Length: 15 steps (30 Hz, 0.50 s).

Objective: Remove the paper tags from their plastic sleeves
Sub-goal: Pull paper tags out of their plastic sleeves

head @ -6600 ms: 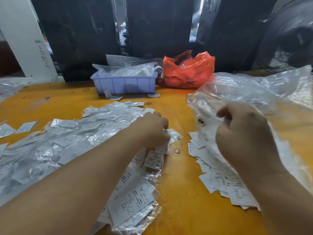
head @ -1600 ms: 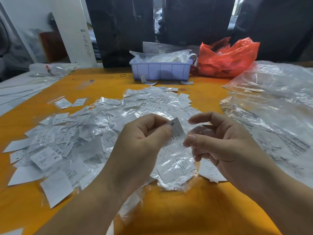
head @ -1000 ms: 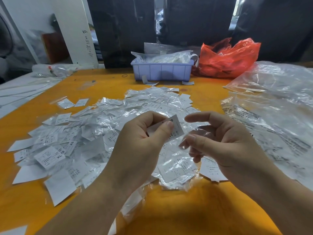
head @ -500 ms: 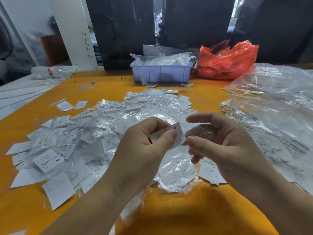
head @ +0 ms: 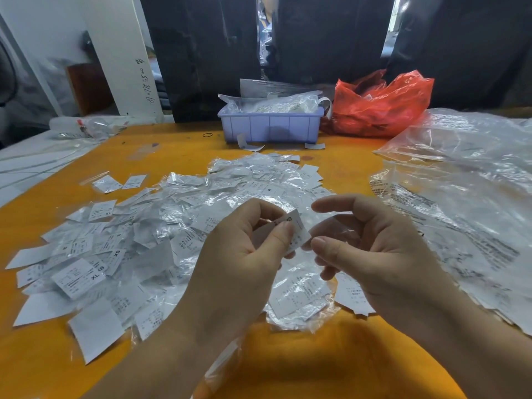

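Orange bench (head: 331,174), white tags (head: 77,277) with black print, lilac bin (head: 270,129), red bag (head: 383,105) behind.

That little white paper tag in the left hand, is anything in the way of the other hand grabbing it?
Nothing visible blocks it. The small white paper tag, pinched in the left hand, sits right by the right hand's thumb tip, with only clear air between.
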Each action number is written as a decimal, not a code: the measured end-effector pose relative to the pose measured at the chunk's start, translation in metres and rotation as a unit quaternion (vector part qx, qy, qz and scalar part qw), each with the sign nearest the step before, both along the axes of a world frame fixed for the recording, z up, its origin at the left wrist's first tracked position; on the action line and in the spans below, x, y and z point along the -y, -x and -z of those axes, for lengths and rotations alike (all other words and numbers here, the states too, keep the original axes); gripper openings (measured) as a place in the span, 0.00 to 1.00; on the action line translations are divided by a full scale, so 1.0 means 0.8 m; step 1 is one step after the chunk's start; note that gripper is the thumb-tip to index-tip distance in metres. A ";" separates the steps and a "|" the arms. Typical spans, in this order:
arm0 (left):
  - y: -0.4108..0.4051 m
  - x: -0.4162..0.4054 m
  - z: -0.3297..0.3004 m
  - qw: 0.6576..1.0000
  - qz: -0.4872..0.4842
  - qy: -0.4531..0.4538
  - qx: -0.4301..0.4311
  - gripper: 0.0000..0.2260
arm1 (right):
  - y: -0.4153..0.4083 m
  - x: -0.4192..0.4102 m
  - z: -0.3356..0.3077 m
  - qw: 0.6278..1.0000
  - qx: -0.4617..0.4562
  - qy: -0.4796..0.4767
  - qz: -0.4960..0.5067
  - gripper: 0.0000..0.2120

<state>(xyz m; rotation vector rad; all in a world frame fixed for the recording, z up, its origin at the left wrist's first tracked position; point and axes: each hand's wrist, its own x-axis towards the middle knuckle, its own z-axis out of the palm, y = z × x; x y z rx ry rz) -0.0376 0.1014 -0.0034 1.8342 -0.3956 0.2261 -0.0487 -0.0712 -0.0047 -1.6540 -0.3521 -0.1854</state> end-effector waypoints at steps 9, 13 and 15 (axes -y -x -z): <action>0.001 0.002 0.003 1.000 -0.005 -0.015 0.012 0.05 | 0.001 0.000 0.000 0.999 0.008 0.032 0.012 0.15; -0.003 -0.002 0.005 1.000 -0.024 0.007 -0.003 0.09 | 0.002 0.000 0.000 1.000 0.013 0.026 0.006 0.15; -0.004 -0.003 0.006 0.999 -0.032 0.013 -0.006 0.11 | 0.002 0.001 -0.001 1.000 0.011 0.026 0.005 0.14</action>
